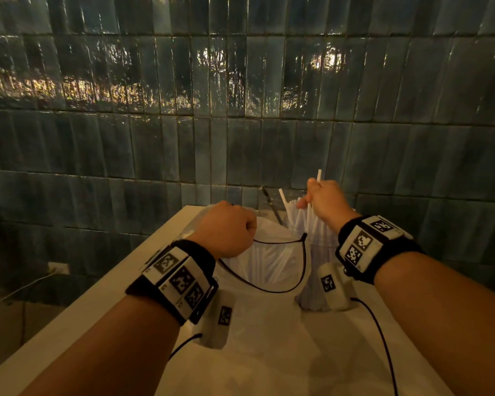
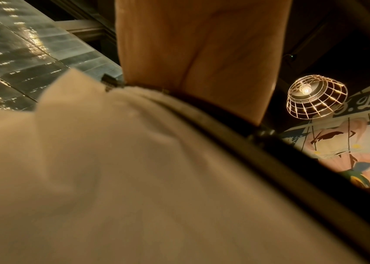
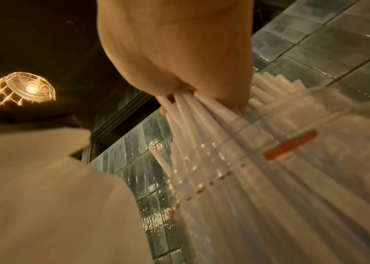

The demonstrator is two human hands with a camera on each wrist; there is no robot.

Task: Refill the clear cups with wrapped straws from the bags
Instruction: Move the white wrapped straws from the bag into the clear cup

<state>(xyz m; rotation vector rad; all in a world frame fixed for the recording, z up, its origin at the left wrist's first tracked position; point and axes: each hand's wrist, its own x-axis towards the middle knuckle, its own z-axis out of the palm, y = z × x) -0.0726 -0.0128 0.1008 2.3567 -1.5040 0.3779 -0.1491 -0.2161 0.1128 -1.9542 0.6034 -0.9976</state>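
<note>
A clear plastic bag (image 1: 272, 267) with a black zip rim stands open on the white table (image 1: 103, 298), full of white wrapped straws (image 1: 269, 261). My left hand (image 1: 226, 228) grips the bag's rim at its left side, and the left wrist view shows the bunched bag (image 2: 111, 160) under my palm (image 2: 202, 53). To the right, a clear cup (image 1: 316, 252) holds several straws. My right hand (image 1: 323, 201) grips a bunch of straws (image 3: 193, 110) whose lower ends sit inside the cup (image 3: 292, 160). One straw tip (image 1: 319, 175) sticks up above my fist.
A dark blue tiled wall (image 1: 240, 110) rises right behind the table. A black straw (image 1: 272, 205) leans at the back behind the bag. Black cables (image 1: 383, 352) trail from both wrist bands. The table's left edge drops to the floor. A wire-cage lamp (image 2: 315, 96) hangs overhead.
</note>
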